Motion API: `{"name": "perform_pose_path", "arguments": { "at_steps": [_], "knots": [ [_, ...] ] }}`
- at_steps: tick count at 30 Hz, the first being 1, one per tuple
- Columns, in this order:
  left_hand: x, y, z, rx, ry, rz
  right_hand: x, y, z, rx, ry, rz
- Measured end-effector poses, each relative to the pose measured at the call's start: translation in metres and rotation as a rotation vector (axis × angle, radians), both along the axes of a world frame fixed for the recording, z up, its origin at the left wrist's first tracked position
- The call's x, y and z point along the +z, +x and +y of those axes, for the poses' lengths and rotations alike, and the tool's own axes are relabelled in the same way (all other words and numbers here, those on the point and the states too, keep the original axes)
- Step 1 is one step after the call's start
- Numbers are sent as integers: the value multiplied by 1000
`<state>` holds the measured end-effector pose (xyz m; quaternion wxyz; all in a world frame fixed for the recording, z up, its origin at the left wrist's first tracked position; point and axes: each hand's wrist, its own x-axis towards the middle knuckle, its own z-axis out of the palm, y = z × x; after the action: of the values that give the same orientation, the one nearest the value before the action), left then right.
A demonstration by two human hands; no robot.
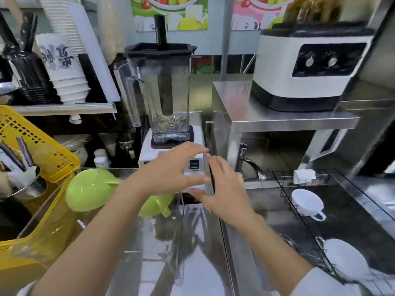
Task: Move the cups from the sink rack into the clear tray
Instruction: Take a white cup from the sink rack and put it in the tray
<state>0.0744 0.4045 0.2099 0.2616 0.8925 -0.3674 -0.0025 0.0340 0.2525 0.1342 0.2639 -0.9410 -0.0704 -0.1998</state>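
two bare forearms reach in from the bottom edge and meet over the clear tray (pixel 149 248) on the steel counter. the left hand (pixel 171 167) has its fingers spread and curved, thumb below, around something see-through at the tray's far right corner; the right hand (pixel 224 189) presses against a thin upright edge there, fingers extended. whether either truly grips is unclear in the blur. a green ladle (pixel 89 189) lies inside the tray at its far left. off to the right, two white cups sit on the black wire sink rack (pixel 299 214): the far cup (pixel 307 202) on its side, the near cup (pixel 346 259) overturned. a blender (pixel 166 90) stands behind the hands.
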Motion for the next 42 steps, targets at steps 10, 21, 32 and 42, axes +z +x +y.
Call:
{"name": "perform_pose_path", "arguments": {
  "at_steps": [10, 21, 32, 42],
  "knots": [
    [-71, -17, -184, -158, -1, 13, -39, -46, -185, -401, 148, 110],
    [-171, 11, -331, -128, 212, 104, -117, -62, -329, -442, 181, 417],
    [-221, 37, -395, -157, 604, 51, -172, -14, -376, -217, 246, 635],
    [-218, 42, -408, -128, 574, 207, -170, -15, -375, -147, 496, 592]
  ]
}}
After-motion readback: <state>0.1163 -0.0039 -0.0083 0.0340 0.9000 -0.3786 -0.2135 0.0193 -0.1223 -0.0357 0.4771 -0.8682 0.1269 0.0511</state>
